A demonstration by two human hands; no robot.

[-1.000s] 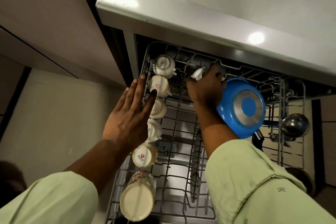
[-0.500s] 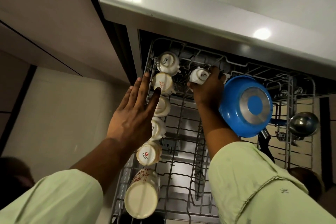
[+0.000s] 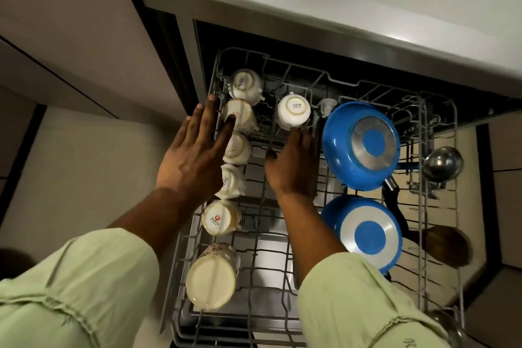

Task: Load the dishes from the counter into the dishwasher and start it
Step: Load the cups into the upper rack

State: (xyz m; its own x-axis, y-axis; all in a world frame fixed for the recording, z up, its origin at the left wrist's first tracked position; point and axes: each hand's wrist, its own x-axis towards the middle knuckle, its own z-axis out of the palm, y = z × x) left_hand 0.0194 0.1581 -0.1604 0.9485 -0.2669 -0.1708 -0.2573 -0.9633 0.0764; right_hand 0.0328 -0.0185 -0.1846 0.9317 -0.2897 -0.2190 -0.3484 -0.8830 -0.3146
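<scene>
Left hand (image 3: pixel 195 155) spreading straight fingers over left edge of rack (image 3: pixel 243 49), right hand (image 3: pixel 293 161), fingers released, touching upturned cup (image 3: pixel 293 110) reading SISTA near back edge, blue pan (image 3: pixel 339 135) sitting beside it

Grey wire dishwasher rack (image 3: pixel 254 319), pulled out under the counter edge. Six cream-white ceramic cups in a line along the left edge, all bottom-up or tipped: the backmost printed cup (image 3: pixel 245 86) at the back left corner, the tall floral mug (image 3: pixel 211 277) near the front left corner. One white printed cup (image 3: pixel 293 110) inverted, back middle. Two blue steel-based frying pans on the right half, undersides showing: back pan (image 3: pixel 361 145), front pan (image 3: pixel 365 234). Steel ladle (image 3: pixel 442 164) at the right edge.
</scene>
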